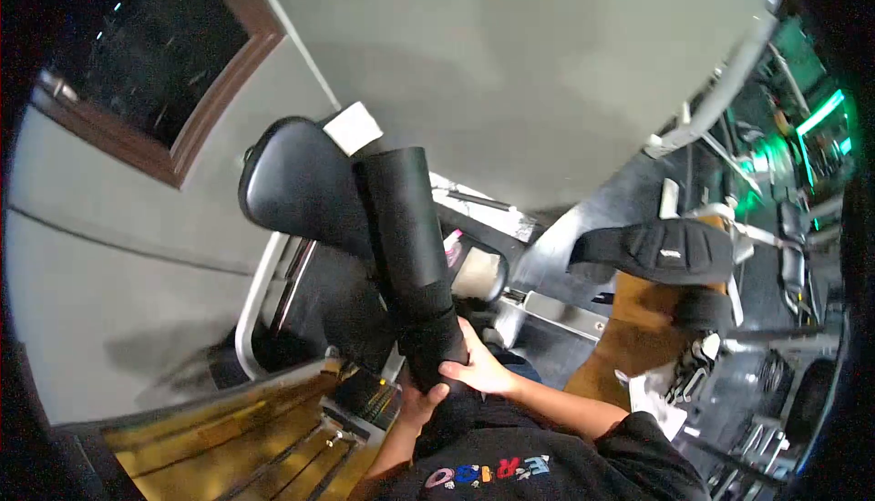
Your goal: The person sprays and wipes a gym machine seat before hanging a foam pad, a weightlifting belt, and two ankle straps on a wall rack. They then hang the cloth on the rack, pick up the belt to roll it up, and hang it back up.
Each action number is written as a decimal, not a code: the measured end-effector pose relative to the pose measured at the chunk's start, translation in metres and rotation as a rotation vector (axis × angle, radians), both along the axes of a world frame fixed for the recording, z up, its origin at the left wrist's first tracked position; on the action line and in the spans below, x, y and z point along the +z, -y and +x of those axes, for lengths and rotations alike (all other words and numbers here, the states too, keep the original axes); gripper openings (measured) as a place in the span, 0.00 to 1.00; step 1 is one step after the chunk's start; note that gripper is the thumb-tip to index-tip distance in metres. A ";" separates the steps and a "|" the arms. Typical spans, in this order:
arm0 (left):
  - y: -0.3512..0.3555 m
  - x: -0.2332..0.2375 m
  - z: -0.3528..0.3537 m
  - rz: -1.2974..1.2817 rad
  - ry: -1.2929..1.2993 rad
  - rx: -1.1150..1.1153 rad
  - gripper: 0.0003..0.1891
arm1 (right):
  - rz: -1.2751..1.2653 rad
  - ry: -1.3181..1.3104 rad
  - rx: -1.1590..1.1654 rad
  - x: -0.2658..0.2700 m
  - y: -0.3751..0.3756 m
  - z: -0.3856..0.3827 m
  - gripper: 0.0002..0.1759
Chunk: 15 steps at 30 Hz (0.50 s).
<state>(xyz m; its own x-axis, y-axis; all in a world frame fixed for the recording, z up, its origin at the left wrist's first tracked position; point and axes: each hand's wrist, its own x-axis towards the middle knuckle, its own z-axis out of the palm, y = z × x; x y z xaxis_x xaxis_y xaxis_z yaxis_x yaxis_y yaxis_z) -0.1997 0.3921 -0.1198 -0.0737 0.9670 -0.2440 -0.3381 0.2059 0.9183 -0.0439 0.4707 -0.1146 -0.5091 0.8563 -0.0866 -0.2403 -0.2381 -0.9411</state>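
A long black padded roll [408, 227] stretches from my waist up toward the wall, with a narrower, wrapped section at its near end. My right hand [481, 369] is closed around that lower section from the right, thumb lying across it. Below and to the left, my left hand [419, 407] also closes on the near end, with the thumb showing and the other fingers mostly hidden. Behind the roll's left side is a black padded seat [305, 182], partly covered by it. A white paper or cloth [353, 128] lies at the seat's upper corner.
A black lifting belt [674, 250] lies over a tan bench [620, 328] at the right. Metal gym frames [565, 312] stand around. A weight stack [360, 410] sits at lower left, and a grey wall [547, 72] rises ahead beside a dark framed window [137, 45].
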 end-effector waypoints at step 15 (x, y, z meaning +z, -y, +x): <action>0.005 0.112 0.126 0.515 -0.323 -0.651 0.40 | -0.056 -0.172 -0.649 0.124 0.110 0.159 0.57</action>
